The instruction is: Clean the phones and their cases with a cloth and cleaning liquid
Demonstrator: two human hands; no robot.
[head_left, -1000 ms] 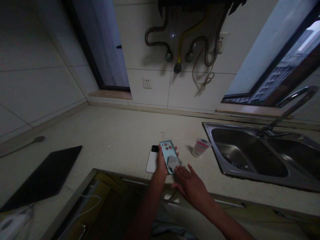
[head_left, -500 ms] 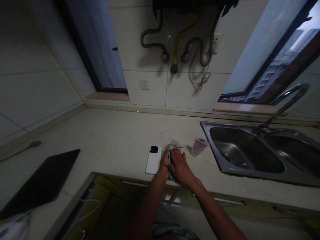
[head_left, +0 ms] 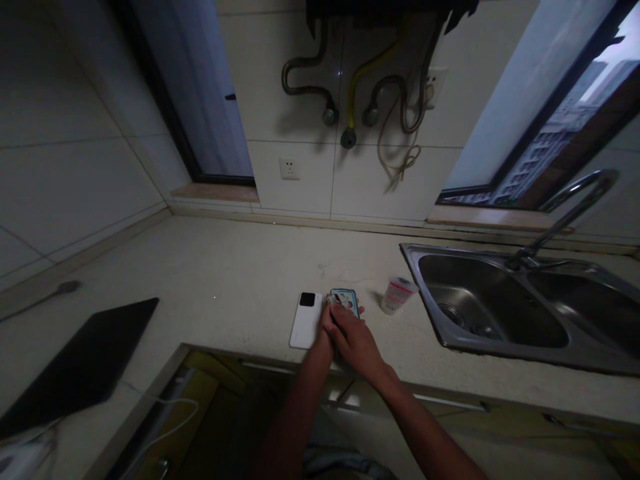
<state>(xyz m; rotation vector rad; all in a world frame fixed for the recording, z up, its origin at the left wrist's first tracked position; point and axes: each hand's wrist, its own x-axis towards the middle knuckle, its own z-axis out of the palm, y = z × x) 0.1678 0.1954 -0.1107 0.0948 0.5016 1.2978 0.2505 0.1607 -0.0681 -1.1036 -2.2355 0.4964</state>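
Note:
My left hand (head_left: 325, 331) grips a teal-cased phone (head_left: 345, 298) by its left edge, back side up, just above the counter's front edge. My right hand (head_left: 357, 340) lies over the phone's lower part with its fingers pressed together on it. A small pale bit of cloth (head_left: 331, 301) shows at the fingertips; the rest is hidden under the hand. A white phone (head_left: 305, 321) lies face down on the counter, right beside my left hand.
A small plastic cup (head_left: 395, 295) stands right of the phones, next to a steel double sink (head_left: 500, 347) with a tap (head_left: 565, 217). A black board (head_left: 80, 360) lies at the left. The pale countertop (head_left: 230, 273) runs back to a tiled wall with a socket (head_left: 289, 167) and hoses.
My right hand has slid back towards me along the teal phone, uncovering its camera end. The cloth that stuck out beyond the fingers is now almost hidden.

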